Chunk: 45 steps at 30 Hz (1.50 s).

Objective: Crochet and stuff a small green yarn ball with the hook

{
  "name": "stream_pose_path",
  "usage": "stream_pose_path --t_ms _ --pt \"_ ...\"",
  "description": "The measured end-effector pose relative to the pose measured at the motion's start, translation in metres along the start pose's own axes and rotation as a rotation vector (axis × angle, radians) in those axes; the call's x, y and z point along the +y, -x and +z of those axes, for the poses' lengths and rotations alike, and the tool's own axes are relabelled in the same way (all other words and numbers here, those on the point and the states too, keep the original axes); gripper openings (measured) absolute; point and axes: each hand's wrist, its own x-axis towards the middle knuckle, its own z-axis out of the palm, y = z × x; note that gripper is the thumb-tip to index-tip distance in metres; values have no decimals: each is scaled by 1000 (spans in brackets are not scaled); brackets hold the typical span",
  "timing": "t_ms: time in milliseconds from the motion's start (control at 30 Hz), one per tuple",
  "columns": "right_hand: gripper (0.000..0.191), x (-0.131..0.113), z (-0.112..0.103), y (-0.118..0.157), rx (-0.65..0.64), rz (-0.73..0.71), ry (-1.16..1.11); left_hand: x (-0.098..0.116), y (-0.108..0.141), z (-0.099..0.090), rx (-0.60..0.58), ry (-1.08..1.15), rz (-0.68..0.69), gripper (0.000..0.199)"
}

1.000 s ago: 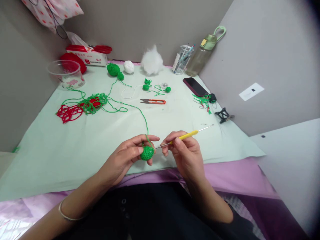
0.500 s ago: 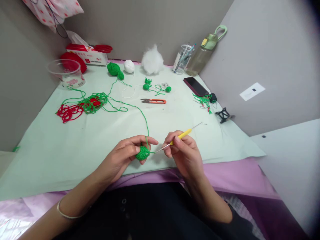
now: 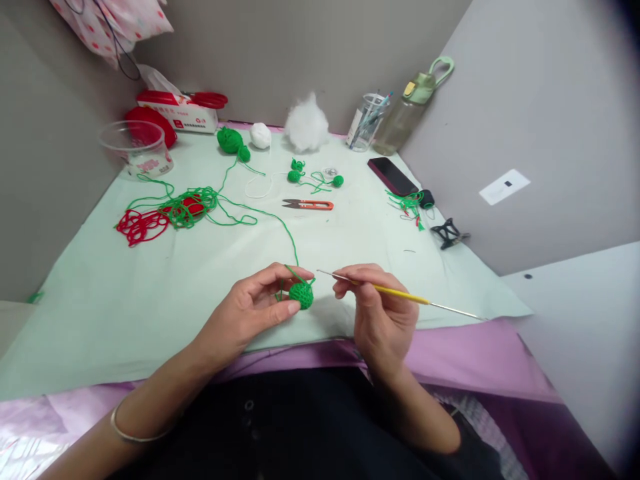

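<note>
Between the thumb and fingers of my left hand (image 3: 255,300) is a small green crocheted piece (image 3: 301,295), rounded in shape. Green yarn (image 3: 285,227) runs from it, over my left fingers, back to a loose tangle on the table. My right hand (image 3: 383,313) pinches a crochet hook (image 3: 400,293) by its yellow grip. The hook's tip points left, close to the crocheted piece but apart from it; its other metal end sticks out to the right.
Orange thread snips (image 3: 320,205) lie mid-table, with small green crocheted pieces (image 3: 294,176) behind. Red yarn (image 3: 143,228) is tangled at left near a clear plastic tub (image 3: 150,163). White stuffing (image 3: 307,125), a phone (image 3: 393,176) and a bottle (image 3: 400,120) stand or lie farther back.
The hook has swung from slanting up rightward to slanting down rightward, and its tip has come away from the yarn at the piece. My left hand has turned the crocheted piece and shifted it right.
</note>
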Motion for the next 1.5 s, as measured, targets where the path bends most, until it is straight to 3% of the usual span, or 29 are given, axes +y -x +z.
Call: stream_pose_path --t_ms 167,333,867,1500 --pt "16 1 -1 -4 -2 42 -26 6 -2 -6 93 131 -64 24" --pt "13 2 -4 -6 3 121 -51 14 -4 -13 164 249 -36 23" --pt "15 3 4 -2 -72 202 -114 7 1 -2 103 96 -24 22" --pt "13 4 8 -2 -47 163 -45 5 1 1 31 152 -40 19"
